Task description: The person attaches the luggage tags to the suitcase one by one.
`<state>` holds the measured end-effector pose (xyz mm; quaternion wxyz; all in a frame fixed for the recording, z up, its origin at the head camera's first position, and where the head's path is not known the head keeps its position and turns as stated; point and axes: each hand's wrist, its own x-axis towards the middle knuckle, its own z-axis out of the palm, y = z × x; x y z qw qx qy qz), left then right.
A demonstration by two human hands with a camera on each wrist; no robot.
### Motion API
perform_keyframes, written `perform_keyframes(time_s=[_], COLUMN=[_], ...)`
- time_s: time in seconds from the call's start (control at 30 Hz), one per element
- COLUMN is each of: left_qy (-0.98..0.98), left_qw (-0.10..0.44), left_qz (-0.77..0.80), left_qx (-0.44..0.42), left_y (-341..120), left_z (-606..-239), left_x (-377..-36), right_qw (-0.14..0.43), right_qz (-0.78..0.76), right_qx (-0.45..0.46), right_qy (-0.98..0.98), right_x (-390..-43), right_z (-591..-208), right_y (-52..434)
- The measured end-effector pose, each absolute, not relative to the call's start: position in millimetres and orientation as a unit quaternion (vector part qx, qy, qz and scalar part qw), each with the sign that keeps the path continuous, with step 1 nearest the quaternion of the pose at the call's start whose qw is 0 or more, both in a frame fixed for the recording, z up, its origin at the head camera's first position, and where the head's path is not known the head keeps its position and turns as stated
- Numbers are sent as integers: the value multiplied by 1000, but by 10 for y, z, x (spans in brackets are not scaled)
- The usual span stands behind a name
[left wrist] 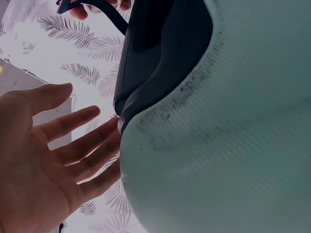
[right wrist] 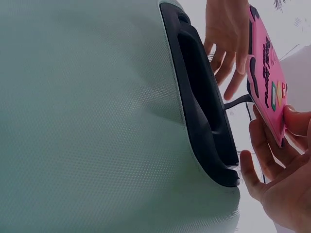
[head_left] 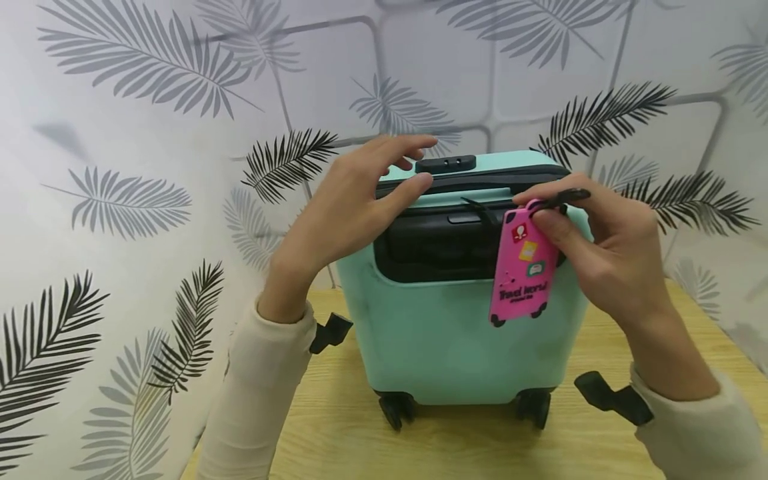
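A mint-green suitcase [head_left: 462, 347] stands upright on its wheels, with a black recessed handle panel [head_left: 444, 243] at the upper front. My right hand [head_left: 618, 247] pinches a pink luggage tag [head_left: 521, 273] by its top end between thumb and fingers. The tag hangs in front of the panel's right side, its printed face toward me. A black strap [right wrist: 238, 102] runs between the tag and the handle area. My left hand [head_left: 360, 193] hovers at the suitcase's upper left, fingers loosely bent and holding nothing. In the left wrist view, its fingertips [left wrist: 92, 110] spread beside the case edge.
The suitcase stands on a light wood-grain table [head_left: 324, 427]. Behind and to the left rises a pale wall [head_left: 150, 267] with a feather pattern. A black combination lock [head_left: 446, 164] sits on the suitcase's top. Dark camera mounts [head_left: 612, 398] project from both sleeves.
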<state>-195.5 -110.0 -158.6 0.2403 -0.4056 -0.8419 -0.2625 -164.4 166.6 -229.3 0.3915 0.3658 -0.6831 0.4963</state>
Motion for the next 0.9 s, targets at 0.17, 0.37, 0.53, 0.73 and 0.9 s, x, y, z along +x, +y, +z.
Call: perform_keyframes(time_s=[0.17, 0.37, 0.53, 0.73, 0.9], left_qy=[-869, -895, -899, -912, -912], left_qw=[193, 157, 139, 132, 135], left_qz=[-265, -268, -285, -256, -244], left_qx=[-371, -320, -301, -293, -299], left_y=[-1005, -860, -792, -716, -640], left_z=[-1564, -1629, -1681, -1693, -1653], left_x=[-2009, -2056, -2090, -2131, -2155], right_qw=[378, 353, 344, 348, 349], right_qz=[469, 453, 454, 457, 459], right_qx=[360, 358, 363, 371, 367], right_qy=[-712, -736, -737, -730, -730], right_x=[-1650, -1679, -1708, -1746, -1771], right_z=[-2220, -2197, -2202, -2199, -2193], right_y=[1658, 1653, 1627, 1593, 1619])
